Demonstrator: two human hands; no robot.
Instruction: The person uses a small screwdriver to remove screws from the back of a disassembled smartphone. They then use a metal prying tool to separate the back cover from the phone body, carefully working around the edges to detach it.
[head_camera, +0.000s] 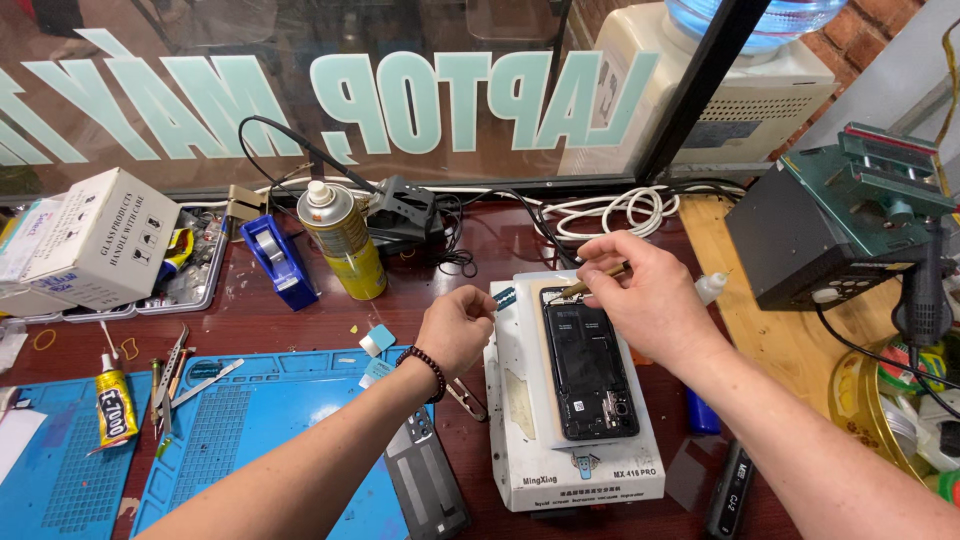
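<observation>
Black and opened, the phone (588, 372) lay on a white heating pad (570, 470) near the middle of the bench. The right hand (645, 290) pinched a thin brass tool (592, 281) at the phone's far edge. The left hand (455, 328), fingers curled together, touched the pad's far-left corner; a spray can (342, 240) stood farther left.

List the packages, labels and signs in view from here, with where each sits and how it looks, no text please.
Window lettering: large pale green letters on the glass, seen mirrored.
Cardboard box: far left, white, tilted, black print.
Spray can: behind left hand, yellow, white cap.
Glue tube: on blue mat, yellow label.
White machine: centre, printed front edge, opened phone on top under right hand.
</observation>
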